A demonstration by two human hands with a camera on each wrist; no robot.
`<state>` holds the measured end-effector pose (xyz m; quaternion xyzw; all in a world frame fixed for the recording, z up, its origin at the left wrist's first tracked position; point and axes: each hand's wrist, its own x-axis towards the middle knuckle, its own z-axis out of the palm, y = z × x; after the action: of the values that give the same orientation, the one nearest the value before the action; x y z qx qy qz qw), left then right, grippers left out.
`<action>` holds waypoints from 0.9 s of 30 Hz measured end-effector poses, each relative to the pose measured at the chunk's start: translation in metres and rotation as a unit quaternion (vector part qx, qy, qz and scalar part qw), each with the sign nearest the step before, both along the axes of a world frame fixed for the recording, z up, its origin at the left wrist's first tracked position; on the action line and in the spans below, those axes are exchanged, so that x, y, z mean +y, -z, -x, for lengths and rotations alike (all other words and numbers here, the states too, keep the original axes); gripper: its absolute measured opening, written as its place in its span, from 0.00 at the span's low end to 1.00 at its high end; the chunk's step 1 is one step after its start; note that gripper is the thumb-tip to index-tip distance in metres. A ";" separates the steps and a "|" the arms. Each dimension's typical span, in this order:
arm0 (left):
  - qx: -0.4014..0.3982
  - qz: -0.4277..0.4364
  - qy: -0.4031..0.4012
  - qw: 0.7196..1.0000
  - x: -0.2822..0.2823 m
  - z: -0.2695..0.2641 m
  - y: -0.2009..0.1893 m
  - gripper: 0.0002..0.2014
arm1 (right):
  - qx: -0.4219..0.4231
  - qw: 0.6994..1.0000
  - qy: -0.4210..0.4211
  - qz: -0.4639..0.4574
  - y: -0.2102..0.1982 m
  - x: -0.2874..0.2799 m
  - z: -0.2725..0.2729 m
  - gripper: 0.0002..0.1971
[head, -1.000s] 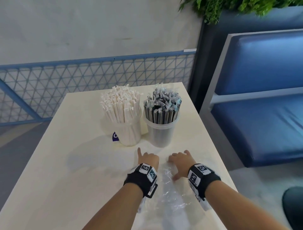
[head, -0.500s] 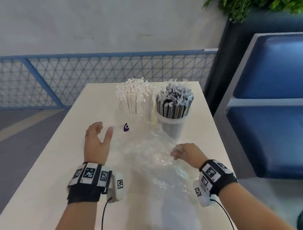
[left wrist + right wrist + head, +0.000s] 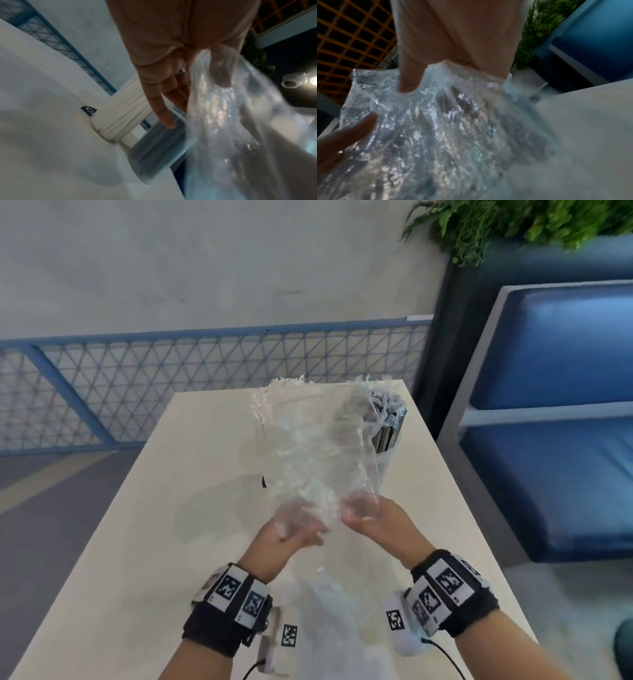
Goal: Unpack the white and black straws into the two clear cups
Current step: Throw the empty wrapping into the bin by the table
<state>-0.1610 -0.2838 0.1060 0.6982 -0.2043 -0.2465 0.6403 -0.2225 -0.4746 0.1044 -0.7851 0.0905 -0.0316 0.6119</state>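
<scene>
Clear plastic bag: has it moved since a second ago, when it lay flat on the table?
Yes. The clear plastic bag is now lifted off the table, held up by the left hand and right hand in front of the two cups of straws.

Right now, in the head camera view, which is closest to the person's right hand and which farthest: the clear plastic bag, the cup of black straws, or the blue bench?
1. Clear plastic bag: held in the right hand.
2. Cup of black straws: beyond the hand, at the table's far end.
3. Blue bench: off the table, to the right.

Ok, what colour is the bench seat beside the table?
Blue, with a pale grey frame: bench seat, clearest in the head view.
</scene>
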 end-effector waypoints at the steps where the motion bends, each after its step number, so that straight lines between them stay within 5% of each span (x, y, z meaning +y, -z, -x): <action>1: -0.015 0.000 0.004 1.000 0.001 -0.004 -0.006 0.08 | -0.001 1.000 0.004 -0.016 -0.004 0.001 0.003 0.12; 3: -0.063 -0.026 0.015 0.998 0.002 -0.014 -0.016 0.07 | 0.001 0.998 -0.016 -0.054 -0.008 0.004 0.009 0.20; 6: -0.076 -0.047 0.036 0.995 0.001 -0.029 -0.026 0.09 | -0.008 0.996 -0.014 -0.092 -0.014 0.010 0.017 0.13; 10: -0.001 0.009 0.096 0.995 -0.002 -0.048 -0.030 0.19 | -0.007 0.984 0.049 -0.170 -0.018 0.004 0.027 0.15; 14: 0.090 0.039 0.120 0.988 -0.020 -0.061 -0.032 0.16 | -0.022 0.975 0.087 -0.204 -0.013 -0.003 0.037 0.26; 17: 0.155 0.062 0.134 0.977 -0.036 -0.065 -0.032 0.14 | -0.066 0.945 0.134 -0.292 -0.007 -0.003 0.045 0.24; 19: 0.177 0.071 0.147 0.971 -0.043 -0.064 -0.038 0.22 | -0.084 0.920 0.181 -0.337 -0.005 -0.001 0.053 0.24; 20: 0.172 0.060 0.158 0.971 -0.047 -0.064 -0.039 0.23 | -0.077 0.917 0.207 -0.332 -0.005 -0.001 0.058 0.29; 23: 0.162 0.007 0.237 0.958 -0.056 -0.063 -0.047 0.14 | -0.113 0.904 0.220 -0.350 0.002 -0.010 0.070 0.11; 27: 0.216 -0.032 0.297 0.929 -0.061 -0.057 -0.047 0.15 | -0.105 0.927 0.321 -0.164 0.011 -0.016 0.086 0.25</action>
<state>-0.1039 -0.3452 0.1525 0.5552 -0.2511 -0.5768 0.5441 -0.3083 -0.4906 0.0936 -0.5953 0.2767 -0.2934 0.6949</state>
